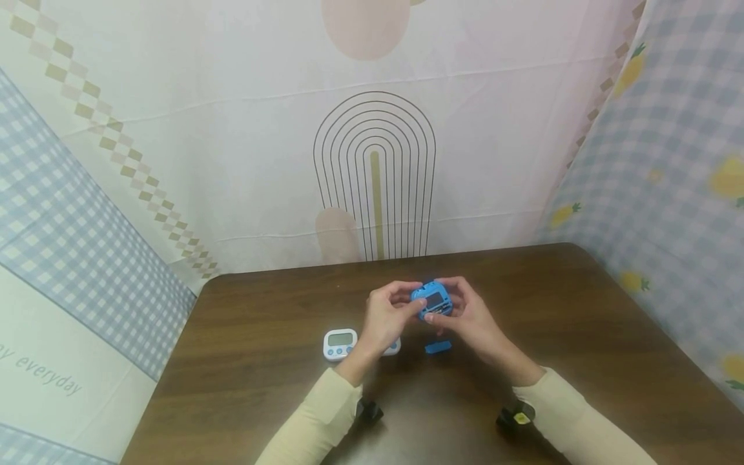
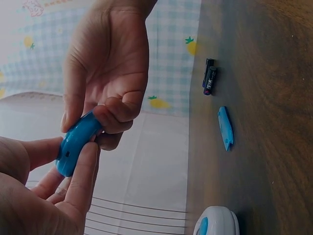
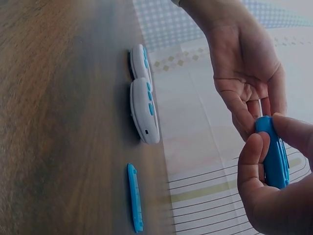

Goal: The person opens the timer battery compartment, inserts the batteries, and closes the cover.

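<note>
Head view shows, nearest the person, two cream sleeves point(image 1: 325, 413) reaching over the dark wooden table point(image 1: 581, 336). Just beyond the wrists, a small blue battery cover point(image 1: 437, 347) lies flat on the wood, apart from both hands. To its left sit two white digital timers point(image 1: 340, 343), side by side; the right one is partly hidden behind the left wrist. A pair of black batteries point(image 2: 209, 77) lies on the table, seen only from the left wrist camera.

Above the cover, held clear of the table, is the blue timer point(image 1: 433, 301). The left hand point(image 1: 386, 316) pinches its left edge between thumb and curled fingers; the right hand point(image 1: 467, 316) grips the right edge, thumb laid across the near face.

Judged from the loose cover and the batteries, the compartment is likely open and being worked on. A good way to go on would be to let one hand alone bear the timer by its edges, freeing the other thumb, and to keep the open back turned towards the eyes. Farthest off hang the patterned cloth backdrops point(image 1: 232, 129).
</note>
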